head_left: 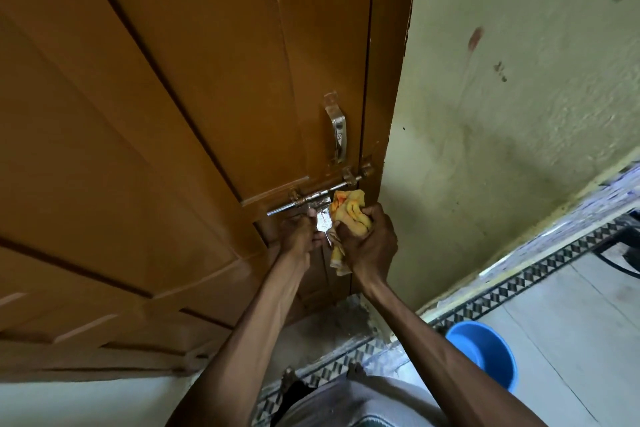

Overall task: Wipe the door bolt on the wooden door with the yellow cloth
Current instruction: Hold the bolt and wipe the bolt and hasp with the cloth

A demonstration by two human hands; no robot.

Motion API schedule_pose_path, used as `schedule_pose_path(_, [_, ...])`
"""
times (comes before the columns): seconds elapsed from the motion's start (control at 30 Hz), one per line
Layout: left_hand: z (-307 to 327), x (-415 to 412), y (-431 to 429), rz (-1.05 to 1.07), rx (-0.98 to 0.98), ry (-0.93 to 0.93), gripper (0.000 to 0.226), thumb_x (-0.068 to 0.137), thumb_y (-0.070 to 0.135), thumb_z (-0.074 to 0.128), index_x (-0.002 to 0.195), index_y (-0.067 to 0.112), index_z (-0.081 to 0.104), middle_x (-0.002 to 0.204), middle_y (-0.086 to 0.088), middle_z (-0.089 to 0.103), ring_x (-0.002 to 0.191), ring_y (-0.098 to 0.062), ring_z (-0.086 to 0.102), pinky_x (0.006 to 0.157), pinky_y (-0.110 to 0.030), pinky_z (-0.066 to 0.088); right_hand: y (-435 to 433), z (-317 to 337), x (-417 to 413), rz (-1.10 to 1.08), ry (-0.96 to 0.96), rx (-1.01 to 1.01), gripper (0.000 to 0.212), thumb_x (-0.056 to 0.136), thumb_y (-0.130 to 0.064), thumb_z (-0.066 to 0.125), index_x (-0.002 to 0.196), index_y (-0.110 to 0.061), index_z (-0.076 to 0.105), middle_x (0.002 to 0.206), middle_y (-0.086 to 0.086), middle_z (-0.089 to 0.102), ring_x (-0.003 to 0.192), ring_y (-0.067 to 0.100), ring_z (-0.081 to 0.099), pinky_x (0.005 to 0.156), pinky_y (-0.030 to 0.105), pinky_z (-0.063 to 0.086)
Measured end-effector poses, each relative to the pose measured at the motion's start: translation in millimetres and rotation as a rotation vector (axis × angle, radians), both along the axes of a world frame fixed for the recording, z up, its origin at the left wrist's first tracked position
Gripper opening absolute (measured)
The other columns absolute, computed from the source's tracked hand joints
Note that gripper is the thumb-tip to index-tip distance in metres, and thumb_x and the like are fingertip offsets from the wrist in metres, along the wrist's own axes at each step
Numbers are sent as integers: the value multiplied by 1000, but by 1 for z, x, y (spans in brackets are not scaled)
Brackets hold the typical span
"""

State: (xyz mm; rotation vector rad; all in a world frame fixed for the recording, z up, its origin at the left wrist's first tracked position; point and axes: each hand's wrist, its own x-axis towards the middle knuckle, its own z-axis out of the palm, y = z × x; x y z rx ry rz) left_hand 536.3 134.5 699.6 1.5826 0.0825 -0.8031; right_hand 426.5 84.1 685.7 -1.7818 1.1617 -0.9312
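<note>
The right hand [369, 243] is closed in a fist around the crumpled yellow cloth [348, 215], pressing it against the silver metal door bolt [313, 198] on the brown wooden door [156, 114]. The left hand [299, 236] appears to grip the bolt's hanging hasp plate [320, 218].

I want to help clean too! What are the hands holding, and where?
The right hand grips the yellow cloth around its bunched middle. The left hand pinches the bolt's hanging flap.

Brown door [156, 114], yellow cloth [349, 215] with seemingly orange streaks, blue bucket [485, 354], black-and-white patterned floor border [519, 281].
</note>
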Motion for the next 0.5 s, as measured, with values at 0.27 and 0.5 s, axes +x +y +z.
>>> schedule_pose_path(0.27, [3,-1,0,-7,18,-20,16,100,21,49,87,18,57,70,-3,51,30,0,49,41,-16,47,-5,11,11,-146,-125,73,38,72,-29,82,90,-16,52,83,-4,62,75,17,58,64,23,39])
schedule_pose_path(0.5, [13,-1,5,-38,21,2,19,102,21,45,85,19,53,73,-4,55,29,1,51,37,-14,48,-11,4,-23,-13,3,139,37,73,-33,82,87,-14,53,76,-3,63,69,18,59,62,27,40])
